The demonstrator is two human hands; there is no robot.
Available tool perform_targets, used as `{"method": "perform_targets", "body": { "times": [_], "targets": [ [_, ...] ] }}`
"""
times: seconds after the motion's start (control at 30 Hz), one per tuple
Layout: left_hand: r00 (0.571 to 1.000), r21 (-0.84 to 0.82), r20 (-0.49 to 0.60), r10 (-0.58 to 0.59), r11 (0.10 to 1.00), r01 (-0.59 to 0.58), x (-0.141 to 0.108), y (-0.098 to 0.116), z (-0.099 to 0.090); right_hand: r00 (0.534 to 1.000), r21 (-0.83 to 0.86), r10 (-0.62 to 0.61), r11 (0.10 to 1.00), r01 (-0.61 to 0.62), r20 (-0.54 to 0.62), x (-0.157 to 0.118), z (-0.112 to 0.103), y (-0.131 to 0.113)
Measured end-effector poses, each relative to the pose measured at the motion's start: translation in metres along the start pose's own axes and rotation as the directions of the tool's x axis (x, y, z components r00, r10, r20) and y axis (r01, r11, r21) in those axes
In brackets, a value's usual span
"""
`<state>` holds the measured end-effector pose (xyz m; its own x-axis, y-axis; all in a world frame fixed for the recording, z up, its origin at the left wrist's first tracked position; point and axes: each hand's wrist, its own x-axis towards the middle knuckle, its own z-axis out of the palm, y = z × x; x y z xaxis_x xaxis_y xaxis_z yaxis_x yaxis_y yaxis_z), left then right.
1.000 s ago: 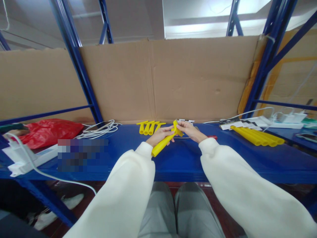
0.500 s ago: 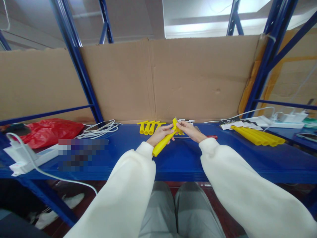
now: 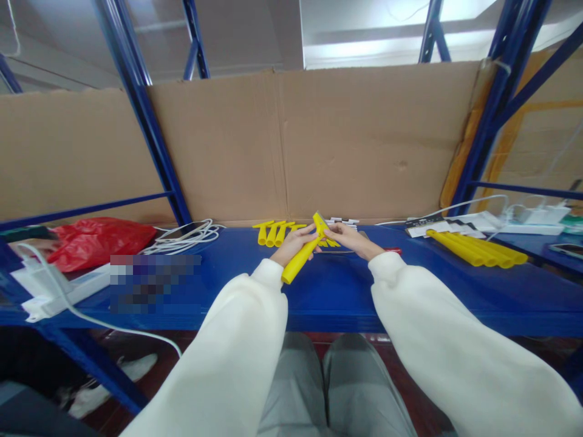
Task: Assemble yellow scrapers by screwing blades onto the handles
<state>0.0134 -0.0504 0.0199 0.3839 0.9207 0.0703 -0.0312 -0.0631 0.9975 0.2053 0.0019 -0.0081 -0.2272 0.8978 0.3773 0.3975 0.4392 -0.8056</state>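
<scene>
My left hand (image 3: 294,244) is wrapped round the handle of a yellow scraper (image 3: 298,262), held above the blue bench with its wide, T-shaped head pointing up and away. At that head, the fingers of my right hand (image 3: 350,238) are closed against its right side; any small part between them is hidden. Several similar yellow T-headed scrapers (image 3: 276,233) lie in a row behind my left hand. Small yellow pieces (image 3: 331,243) show below and between my hands. Just right of my right hand is the red handle of a thin tool (image 3: 394,250), perhaps a screwdriver.
Several yellow tapered handles (image 3: 483,250) rest on black-and-white packets (image 3: 421,226) at right. Small black-and-white packets (image 3: 345,222) sit behind my hands. Leftward are coiled white cable (image 3: 191,237), a red bag (image 3: 104,240), a power strip (image 3: 88,282) and another person's hand (image 3: 40,244).
The scraper's head has turned and tipped left, showing more of its face. My hands keep nearly the same places. Another person's hand has appeared by the red bag.
</scene>
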Motion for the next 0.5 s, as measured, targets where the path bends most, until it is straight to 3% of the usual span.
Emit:
{"method": "perform_targets", "body": {
  "times": [0.1,0.2,0.3,0.37,0.5],
  "targets": [
    [0.996,-0.106,-0.093,0.013,0.994,-0.023,0.002,0.0,-0.001,0.999,-0.304,0.004,0.952,-0.018,-0.048,-0.003,-0.017,0.001],
    [0.979,-0.163,-0.205,-0.012,0.986,-0.022,0.004,0.0,-0.002,0.989,-0.654,0.05,0.745,-0.13,-0.14,-0.01,-0.044,0.002],
    [0.95,-0.156,-0.308,-0.051,0.988,0.002,0.007,-0.002,-0.003,0.983,-0.752,0.149,0.634,-0.178,-0.106,-0.019,-0.07,0.006],
    [0.932,-0.139,-0.357,-0.064,0.99,0.015,0.01,-0.003,-0.004,0.978,-0.742,0.206,0.648,-0.171,-0.045,-0.025,-0.085,0.01],
    [0.917,-0.089,-0.392,-0.075,0.995,0.044,0.013,-0.006,-0.007,0.959,-0.635,0.248,0.765,-0.106,0.139,-0.034,-0.103,0.017]
  ]
}}
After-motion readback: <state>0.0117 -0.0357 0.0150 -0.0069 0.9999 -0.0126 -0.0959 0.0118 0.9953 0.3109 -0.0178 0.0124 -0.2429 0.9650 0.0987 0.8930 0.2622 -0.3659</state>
